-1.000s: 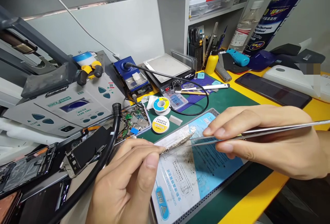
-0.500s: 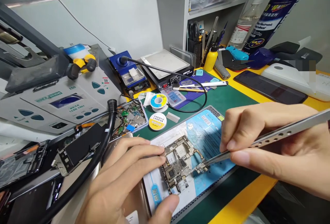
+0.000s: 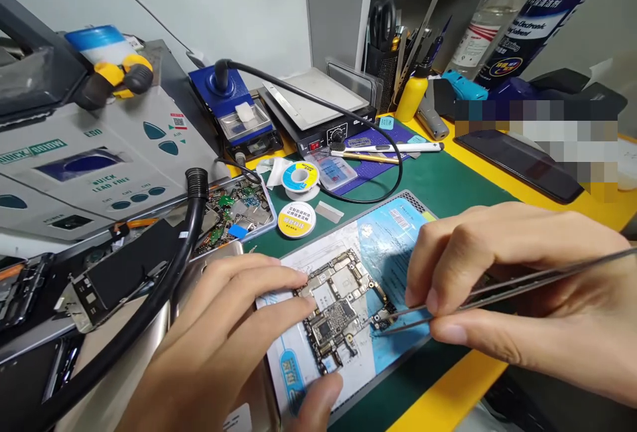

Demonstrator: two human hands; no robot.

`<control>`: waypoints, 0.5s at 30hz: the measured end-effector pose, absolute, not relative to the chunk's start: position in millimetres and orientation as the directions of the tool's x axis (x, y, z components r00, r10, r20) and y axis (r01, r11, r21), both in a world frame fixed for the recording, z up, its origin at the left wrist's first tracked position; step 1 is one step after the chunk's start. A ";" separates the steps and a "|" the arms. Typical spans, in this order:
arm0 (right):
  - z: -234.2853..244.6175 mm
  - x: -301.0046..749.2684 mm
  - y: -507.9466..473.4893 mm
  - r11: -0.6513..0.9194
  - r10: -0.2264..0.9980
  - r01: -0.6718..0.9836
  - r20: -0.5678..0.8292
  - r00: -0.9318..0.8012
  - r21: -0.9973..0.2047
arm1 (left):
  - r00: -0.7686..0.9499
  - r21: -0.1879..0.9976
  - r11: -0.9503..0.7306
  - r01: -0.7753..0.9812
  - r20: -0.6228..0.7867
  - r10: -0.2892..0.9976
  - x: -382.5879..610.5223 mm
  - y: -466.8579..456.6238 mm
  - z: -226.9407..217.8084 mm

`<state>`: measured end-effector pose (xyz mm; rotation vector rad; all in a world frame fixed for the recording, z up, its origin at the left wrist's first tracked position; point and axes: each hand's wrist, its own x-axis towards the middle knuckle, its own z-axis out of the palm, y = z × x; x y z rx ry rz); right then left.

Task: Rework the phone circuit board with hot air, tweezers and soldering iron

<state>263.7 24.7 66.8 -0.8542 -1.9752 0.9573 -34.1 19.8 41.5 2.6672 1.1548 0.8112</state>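
A phone circuit board (image 3: pixel 338 306) lies flat on a blue and white printed sheet (image 3: pixel 393 239) over a grey mat. My left hand (image 3: pixel 223 346) pins the board's left edge with its fingertips, the thumb pressed at the sheet's near edge. Metal tweezers (image 3: pixel 502 286) are pinched in my right hand (image 3: pixel 517 286), their tips touching the board's right end near a small connector (image 3: pixel 381 318).
A grey rework station (image 3: pixel 89 160) and a black hose (image 3: pixel 164 286) stand at the left, above opened phone parts (image 3: pixel 104 279). Behind lie solder reels (image 3: pixel 297 219), a blue soldering stand (image 3: pixel 233 113), a hot plate (image 3: pixel 318 103), a tool cup (image 3: pixel 388 80), a yellow bottle (image 3: pixel 411 97), a spray can (image 3: pixel 542 7) and a dark phone (image 3: pixel 517 163).
The board went from held up edge-on a second ago to lying flat on the sheet. The tweezer tips dropped onto its right end. The view shifted closer and lower.
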 end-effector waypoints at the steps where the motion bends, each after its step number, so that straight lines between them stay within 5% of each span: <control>1: 68.6 264.4 26.9 0.494 0.798 0.238 0.327 -0.507 -0.836 | 0.558 0.321 -0.692 0.646 0.421 0.716 -33.4 19.4 41.7; 15: 65.9 267.0 33.4 0.578 0.712 0.147 0.408 -0.572 -0.803 | 0.581 0.312 -0.697 0.645 0.393 0.713 -38.3 21.1 39.0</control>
